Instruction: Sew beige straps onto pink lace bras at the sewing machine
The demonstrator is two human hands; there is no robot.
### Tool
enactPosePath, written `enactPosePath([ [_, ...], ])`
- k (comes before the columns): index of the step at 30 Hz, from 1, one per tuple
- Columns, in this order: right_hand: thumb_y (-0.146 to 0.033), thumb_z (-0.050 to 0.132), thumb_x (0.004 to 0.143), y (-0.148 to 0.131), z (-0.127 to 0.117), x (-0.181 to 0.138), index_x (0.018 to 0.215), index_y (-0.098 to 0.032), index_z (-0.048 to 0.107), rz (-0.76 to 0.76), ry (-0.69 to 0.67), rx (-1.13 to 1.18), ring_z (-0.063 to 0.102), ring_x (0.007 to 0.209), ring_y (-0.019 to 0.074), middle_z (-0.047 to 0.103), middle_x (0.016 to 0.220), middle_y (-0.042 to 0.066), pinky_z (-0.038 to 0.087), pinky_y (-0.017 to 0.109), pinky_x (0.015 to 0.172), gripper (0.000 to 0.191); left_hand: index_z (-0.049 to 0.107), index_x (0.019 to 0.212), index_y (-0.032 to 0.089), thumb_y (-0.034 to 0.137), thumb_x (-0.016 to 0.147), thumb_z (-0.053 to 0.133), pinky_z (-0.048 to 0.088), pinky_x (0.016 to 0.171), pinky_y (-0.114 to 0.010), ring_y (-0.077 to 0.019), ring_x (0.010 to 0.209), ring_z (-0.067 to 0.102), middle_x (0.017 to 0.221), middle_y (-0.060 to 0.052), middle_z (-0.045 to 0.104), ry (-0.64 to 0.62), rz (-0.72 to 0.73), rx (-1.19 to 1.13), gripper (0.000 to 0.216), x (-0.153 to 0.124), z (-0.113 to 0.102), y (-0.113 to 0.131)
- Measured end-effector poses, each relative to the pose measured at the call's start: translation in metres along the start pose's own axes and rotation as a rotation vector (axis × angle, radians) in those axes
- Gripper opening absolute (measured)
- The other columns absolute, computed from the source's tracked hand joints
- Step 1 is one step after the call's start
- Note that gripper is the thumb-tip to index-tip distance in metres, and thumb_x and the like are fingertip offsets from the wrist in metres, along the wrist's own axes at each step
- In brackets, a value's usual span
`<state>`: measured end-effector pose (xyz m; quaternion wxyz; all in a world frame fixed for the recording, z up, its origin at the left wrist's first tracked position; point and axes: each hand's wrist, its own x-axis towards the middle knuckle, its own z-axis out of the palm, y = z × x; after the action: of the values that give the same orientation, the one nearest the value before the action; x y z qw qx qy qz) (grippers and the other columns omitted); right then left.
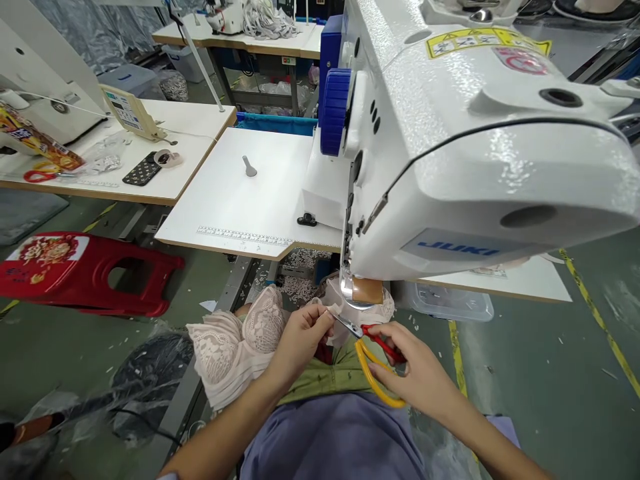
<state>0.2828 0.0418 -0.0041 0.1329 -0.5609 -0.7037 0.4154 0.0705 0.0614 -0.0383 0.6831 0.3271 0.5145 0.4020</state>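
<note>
My right hand (pixel 419 368) grips a pair of scissors (pixel 373 352) with red and yellow handles, blades pointing left. My left hand (pixel 303 337) pinches the edge of a pale pink lace garment (pixel 237 347) right at the blade tips. The lace piece drapes over my lap, below the head of a white sewing machine (pixel 465 153). Its presser foot area (pixel 350 290) is just above both hands.
The white machine table (pixel 240 200) carries a printed ruler along its front edge. A second table (pixel 150 153) at the left holds a control panel, a phone, tape and red scissors. A red plastic stool (pixel 85 270) lies on the green floor. Clear bin (pixel 445 303) under the table.
</note>
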Motion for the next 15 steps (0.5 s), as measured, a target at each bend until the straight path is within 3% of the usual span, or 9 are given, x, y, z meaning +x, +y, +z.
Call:
enactPosePath([
  [5, -0.031, 0.062, 0.085, 0.007, -0.001, 0.0, 0.117, -0.029, 0.064, 0.024, -0.028, 0.021, 0.064, 0.084, 0.0186, 0.066, 0.105, 0.004, 0.052, 0.03, 0.073, 0.032, 0.055, 0.06, 0.016, 0.053, 0.077, 0.072, 0.026, 0.049, -0.02, -0.0064, 0.051, 0.036, 0.054, 0.006, 0.047, 0.032, 0.018, 0.002, 0.044, -0.001, -0.001, -0.006],
  [10, -0.04, 0.058, 0.092, 0.028, 0.001, -0.015, 0.122, -0.032, 0.063, 0.055, -0.019, -0.021, 0.059, 0.07, 0.0155, 0.065, 0.096, 0.003, 0.048, 0.026, 0.059, 0.032, 0.053, 0.062, 0.017, 0.056, 0.075, 0.072, 0.018, 0.045, -0.021, -0.005, 0.046, 0.024, 0.049, 0.01, 0.035, 0.075, -0.013, -0.081, 0.045, -0.003, 0.004, -0.011],
  [12, -0.042, 0.059, 0.091, 0.042, -0.007, -0.02, 0.121, -0.033, 0.063, 0.064, 0.009, -0.066, 0.058, 0.067, 0.0154, 0.065, 0.093, 0.002, 0.047, 0.026, 0.057, 0.032, 0.052, 0.063, 0.018, 0.057, 0.073, 0.072, 0.016, 0.044, -0.021, -0.0048, 0.045, 0.021, 0.047, 0.011, 0.032, 0.083, -0.035, -0.131, 0.045, -0.004, 0.006, -0.01],
  [15, -0.045, 0.064, 0.087, 0.058, -0.037, -0.01, 0.116, -0.032, 0.066, 0.02, 0.134, -0.13, 0.059, 0.067, 0.0186, 0.066, 0.085, 0.002, 0.048, 0.029, 0.056, 0.032, 0.054, 0.067, 0.017, 0.057, 0.07, 0.072, 0.015, 0.044, -0.02, -0.004, 0.044, 0.019, 0.048, 0.011, 0.031, 0.075, -0.068, -0.19, 0.044, -0.003, 0.009, -0.007],
])
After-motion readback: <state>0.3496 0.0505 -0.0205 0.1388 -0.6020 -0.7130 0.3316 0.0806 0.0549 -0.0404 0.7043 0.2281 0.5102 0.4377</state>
